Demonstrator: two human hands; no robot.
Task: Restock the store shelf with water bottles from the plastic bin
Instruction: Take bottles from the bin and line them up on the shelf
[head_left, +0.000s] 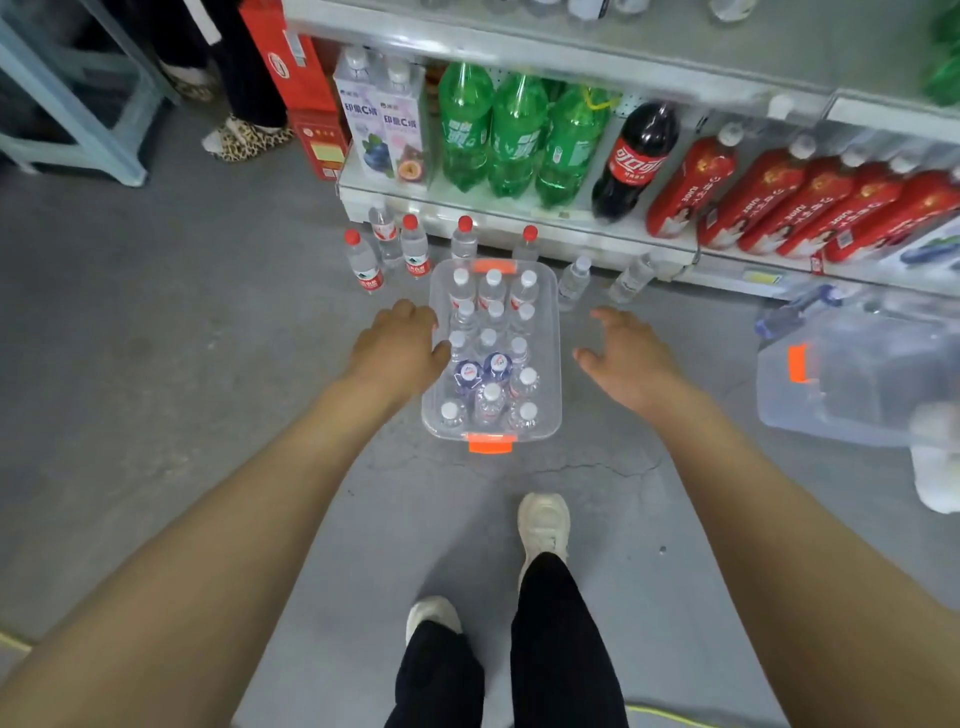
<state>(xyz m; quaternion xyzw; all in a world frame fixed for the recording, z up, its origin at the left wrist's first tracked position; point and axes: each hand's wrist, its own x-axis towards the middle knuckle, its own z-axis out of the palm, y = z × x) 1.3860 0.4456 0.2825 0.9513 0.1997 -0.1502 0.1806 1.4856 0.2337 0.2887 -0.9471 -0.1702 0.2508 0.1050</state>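
A clear plastic bin (551, 395) with orange latches stands on the grey floor in front of the store shelf (519, 213). Several small water bottles (491, 402) with white caps stand upright inside it, two with blue tops. My left hand (397, 345) hovers at the bin's left rim, fingers spread, holding nothing. To the right of the bin, apart from it, my right hand (626, 353) is open and empty. More bottles, red-capped (363, 262) and white-capped (574, 280), stand on the floor between bin and shelf.
The shelf holds green soda bottles (514, 135), a cola bottle (634, 161) and red bottles (779, 197). A clear bin lid (857, 379) lies at the right. My feet (543, 525) are behind the bin. Another person's slippers (244, 137) are at the far left by a blue frame.
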